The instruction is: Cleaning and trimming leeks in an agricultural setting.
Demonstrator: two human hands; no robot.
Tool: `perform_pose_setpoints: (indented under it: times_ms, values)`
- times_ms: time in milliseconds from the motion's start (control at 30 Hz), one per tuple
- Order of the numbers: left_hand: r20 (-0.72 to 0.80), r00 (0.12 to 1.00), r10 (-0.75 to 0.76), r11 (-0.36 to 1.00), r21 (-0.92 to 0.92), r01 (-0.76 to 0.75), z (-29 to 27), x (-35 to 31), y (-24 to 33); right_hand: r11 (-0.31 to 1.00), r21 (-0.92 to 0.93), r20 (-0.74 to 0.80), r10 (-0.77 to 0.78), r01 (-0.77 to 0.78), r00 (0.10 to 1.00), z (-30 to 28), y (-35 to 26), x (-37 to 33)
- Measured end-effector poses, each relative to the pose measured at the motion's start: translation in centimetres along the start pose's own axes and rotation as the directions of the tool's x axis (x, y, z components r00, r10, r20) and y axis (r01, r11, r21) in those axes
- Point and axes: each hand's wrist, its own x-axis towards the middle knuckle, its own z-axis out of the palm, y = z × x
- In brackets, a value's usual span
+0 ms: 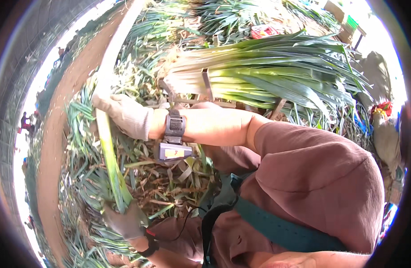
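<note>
A long leek (pixel 108 147) slants down the left side, its pale shaft at the top and its green leaves at the bottom. My right hand (pixel 125 115), in a light knit glove, is closed round the shaft. Lower down, my left hand (pixel 125 222), gloved and blurred by motion, grips the leaf end. A stack of leeks (pixel 263 67) lies beyond my right arm on a low metal rack (pixel 207 85), roots to the left and leaves to the right. A small grey box (pixel 175 152) hangs from the strap on my right wrist.
Cut leaves and peeled scraps (pixel 165 187) cover the ground beneath my hands. More leeks (pixel 232 15) lie in heaps at the back, near a red item (pixel 263 31). A bare dirt strip (pixel 53 147) runs along the left. Filled sacks (pixel 377 76) stand at the right.
</note>
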Motion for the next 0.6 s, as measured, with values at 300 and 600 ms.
perform_pose_setpoints:
  times_ms: [300,600]
  values:
    - [-0.165,0.983,0.083,0.725,-0.667,-0.173,5.6,4.5,11.1,0.706,-0.57,0.01,-0.506,0.42,0.863,2.0,0.0,-3.0]
    - [-0.714,0.589,0.377,0.51,-0.371,-0.776,8.3,7.9,27.4,-0.227,-0.91,0.411,-0.601,0.347,0.685,-4.6,-26.4,4.5]
